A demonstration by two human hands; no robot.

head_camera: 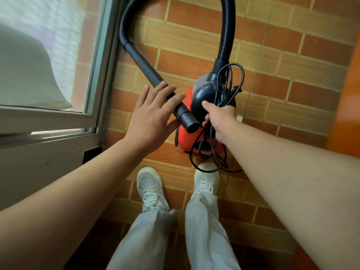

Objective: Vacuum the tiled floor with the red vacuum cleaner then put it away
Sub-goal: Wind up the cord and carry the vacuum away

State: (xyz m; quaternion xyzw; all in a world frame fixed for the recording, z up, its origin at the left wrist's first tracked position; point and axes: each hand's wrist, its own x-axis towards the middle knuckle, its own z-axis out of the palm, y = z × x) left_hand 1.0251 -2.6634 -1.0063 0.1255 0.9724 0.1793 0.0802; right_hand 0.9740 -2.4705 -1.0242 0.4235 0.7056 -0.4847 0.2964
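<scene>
The red canister vacuum cleaner [187,131], on the brick-patterned tiled floor [292,55], is gripped with its bundled black cord [224,94] by the right hand [220,117], while its rigid black tube [167,94], slanting away-left, is touched by the spread left hand [152,114].

Daylight is coming in through the window [48,55] at the upper left, soft and diffuse; the glass is washing out to pale white-grey with little detail showing. The tiled floor [194,36] is getting even, warm light, no hard shadows. A faint vertical reflection streak is running down the tiles right of centre. The lower corners are falling off dim, especially the floor at the bottom edge. Wide-angle distortion is bending the window frame [97,65] and stretching both forearms large toward the bottom corners. Overall sharpness is looking soft and compressed; the left hand [153,114] is showing slight smear at the fingertips. The glossy orange strip [348,94] at the right edge is catching mild glare.
</scene>
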